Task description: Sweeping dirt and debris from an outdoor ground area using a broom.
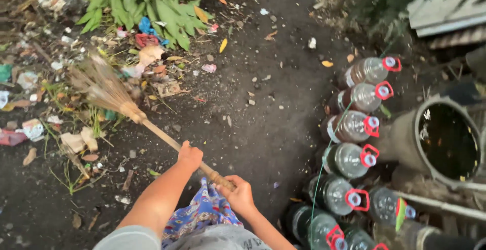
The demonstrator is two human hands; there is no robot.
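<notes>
My left hand (189,156) grips the wooden handle of a broom (152,128) midway along it. My right hand (238,194) holds the handle's near end, close to my body. The broom's straw head (101,85) is blurred and rests on the dark dirt ground at the left, among scattered litter (76,138) and dry leaves. A blue patterned cloth (202,212) hangs below my arms.
Several large clear plastic water jugs with red handles (354,123) lie in a row at the right. A big dark pot (445,138) stands beside them. A leafy green plant (147,2) and a pile of rubbish (147,42) sit at the top left.
</notes>
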